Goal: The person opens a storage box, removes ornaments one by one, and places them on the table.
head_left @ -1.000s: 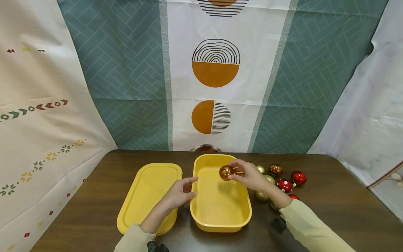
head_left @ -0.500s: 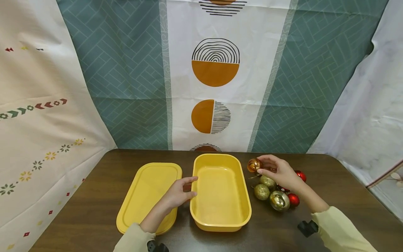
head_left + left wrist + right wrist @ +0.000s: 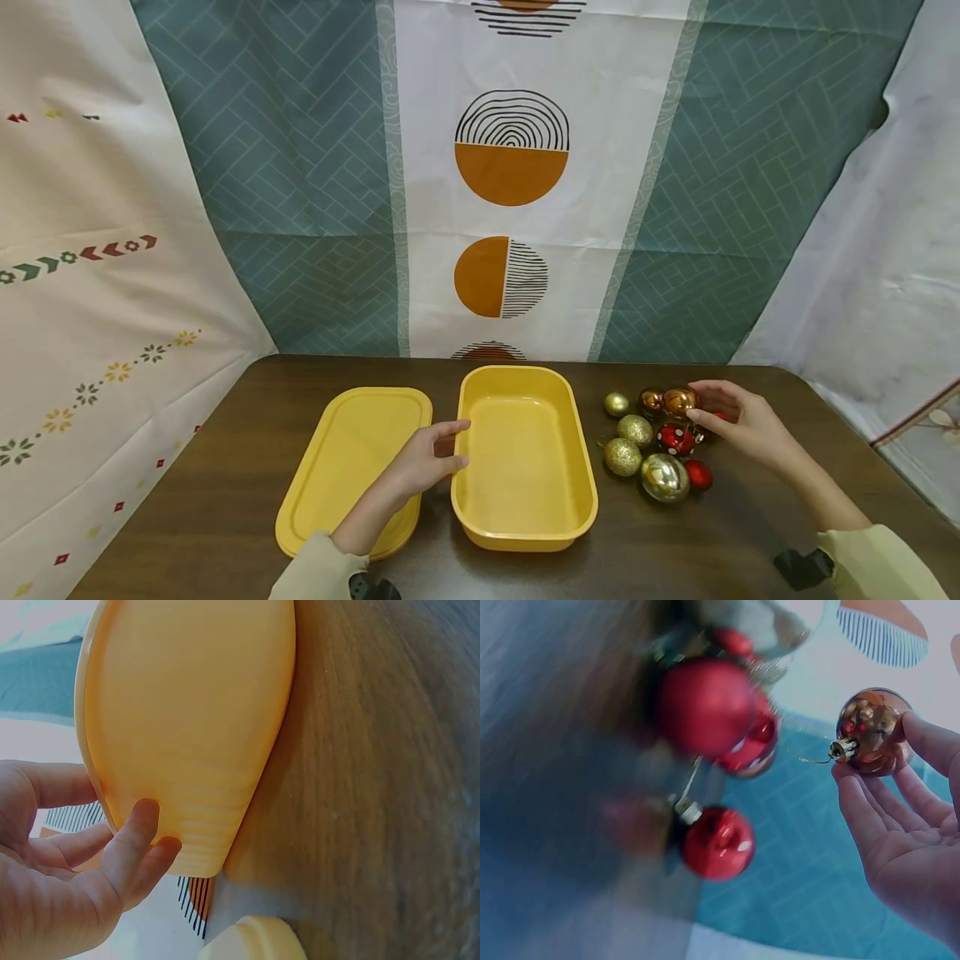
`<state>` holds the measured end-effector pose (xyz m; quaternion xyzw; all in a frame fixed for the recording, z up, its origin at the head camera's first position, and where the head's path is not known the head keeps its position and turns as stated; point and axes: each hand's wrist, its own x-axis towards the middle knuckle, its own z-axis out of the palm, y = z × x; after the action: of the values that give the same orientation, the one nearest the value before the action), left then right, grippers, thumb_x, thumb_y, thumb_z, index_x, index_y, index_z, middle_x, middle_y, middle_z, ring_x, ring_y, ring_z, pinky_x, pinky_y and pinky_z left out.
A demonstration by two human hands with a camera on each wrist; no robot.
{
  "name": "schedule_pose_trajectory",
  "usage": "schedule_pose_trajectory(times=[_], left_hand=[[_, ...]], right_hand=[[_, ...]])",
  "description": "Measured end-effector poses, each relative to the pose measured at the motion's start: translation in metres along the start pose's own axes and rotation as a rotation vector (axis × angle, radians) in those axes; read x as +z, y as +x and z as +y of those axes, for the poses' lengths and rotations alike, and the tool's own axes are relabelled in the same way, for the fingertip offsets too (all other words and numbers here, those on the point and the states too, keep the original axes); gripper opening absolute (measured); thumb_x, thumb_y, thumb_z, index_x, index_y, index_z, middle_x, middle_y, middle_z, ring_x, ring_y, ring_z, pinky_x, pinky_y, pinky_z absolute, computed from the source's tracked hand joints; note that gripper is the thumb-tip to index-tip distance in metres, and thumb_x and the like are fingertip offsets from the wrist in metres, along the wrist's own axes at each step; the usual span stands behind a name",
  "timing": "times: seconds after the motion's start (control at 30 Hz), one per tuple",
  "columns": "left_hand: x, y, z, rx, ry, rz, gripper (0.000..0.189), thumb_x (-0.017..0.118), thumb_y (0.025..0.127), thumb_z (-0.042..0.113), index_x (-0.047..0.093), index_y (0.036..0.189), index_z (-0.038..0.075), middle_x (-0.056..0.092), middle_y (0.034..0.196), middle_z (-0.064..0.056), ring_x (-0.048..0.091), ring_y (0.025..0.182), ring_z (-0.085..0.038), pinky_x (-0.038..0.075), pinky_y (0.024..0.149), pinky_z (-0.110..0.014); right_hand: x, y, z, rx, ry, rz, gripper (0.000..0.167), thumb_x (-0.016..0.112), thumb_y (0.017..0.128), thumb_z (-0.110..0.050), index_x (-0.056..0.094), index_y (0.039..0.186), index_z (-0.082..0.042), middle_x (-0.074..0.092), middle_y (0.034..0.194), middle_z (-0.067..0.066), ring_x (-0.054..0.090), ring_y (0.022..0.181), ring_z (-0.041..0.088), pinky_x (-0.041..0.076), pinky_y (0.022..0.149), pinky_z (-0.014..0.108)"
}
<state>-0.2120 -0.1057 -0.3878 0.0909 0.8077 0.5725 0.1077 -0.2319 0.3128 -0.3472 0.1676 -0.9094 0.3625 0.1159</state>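
Note:
A shiny copper Christmas bauble (image 3: 680,402) is pinched between the thumb and fingers of my right hand (image 3: 738,417). In the right wrist view, the bauble (image 3: 874,731) shows a gold cap and a thin cord. It is right beside another copper bauble (image 3: 651,402) at the back of a cluster of ornaments. My left hand (image 3: 422,458) holds the left rim of a deep yellow container (image 3: 525,542), which has nothing in it. The left wrist view shows its thumb over the rim and its fingertips (image 3: 146,817) against the outer wall.
Gold glitter baubles (image 3: 622,457), a large shiny gold one (image 3: 664,478), a small gold one (image 3: 617,404), a red dotted one (image 3: 676,438) and a red one (image 3: 698,475) lie on the dark wooden table (image 3: 720,550). A yellow lid (image 3: 352,458) lies left of the container.
My right hand has carried the copper bauble rightward, from over the container to the back of the ornament cluster. My left hand stays at the container's rim.

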Motion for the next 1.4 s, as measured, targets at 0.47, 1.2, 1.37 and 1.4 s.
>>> schedule_pose_trajectory(times=[0.47,1.2,1.37,1.4], left_hand=[[0.000,-0.001,0.001,-0.002,0.010,0.008,0.050,0.061,0.083,0.002,0.046,0.131,0.000,0.049,0.128,-0.021,0.050,0.112,-0.035,0.051,0.082,-0.040],[0.001,-0.001,0.000,0.000,0.029,0.013,0.050,0.061,0.083,0.003,0.046,0.131,0.001,0.048,0.129,-0.021,0.049,0.114,-0.036,0.051,0.083,-0.040],[0.000,-0.001,0.001,-0.001,0.039,0.015,0.050,0.061,0.083,0.002,0.047,0.131,0.001,0.047,0.130,-0.021,0.047,0.116,-0.037,0.050,0.084,-0.040],[0.000,-0.001,0.001,0.001,0.042,0.016,0.049,0.061,0.083,0.003,0.047,0.130,0.001,0.047,0.130,-0.021,0.047,0.116,-0.037,0.050,0.085,-0.040]], right_hand=[[-0.015,-0.028,0.045,0.066,-0.032,0.019,0.038,0.067,0.082,-0.011,0.054,0.112,0.009,0.057,0.096,-0.021,0.051,0.083,-0.016,0.048,0.063,0.012],[-0.016,-0.043,0.079,0.148,-0.079,-0.111,0.038,0.068,0.081,-0.013,0.055,0.108,0.011,0.062,0.099,0.024,0.057,0.079,-0.005,0.049,0.061,0.019],[-0.016,-0.042,0.078,0.132,-0.071,-0.110,0.037,0.068,0.080,-0.010,0.055,0.107,0.011,0.062,0.097,0.025,0.054,0.078,-0.009,0.049,0.060,0.019],[-0.016,-0.041,0.077,0.131,-0.070,-0.112,0.036,0.068,0.080,-0.010,0.055,0.107,0.011,0.062,0.097,0.025,0.053,0.078,-0.010,0.049,0.060,0.019]])
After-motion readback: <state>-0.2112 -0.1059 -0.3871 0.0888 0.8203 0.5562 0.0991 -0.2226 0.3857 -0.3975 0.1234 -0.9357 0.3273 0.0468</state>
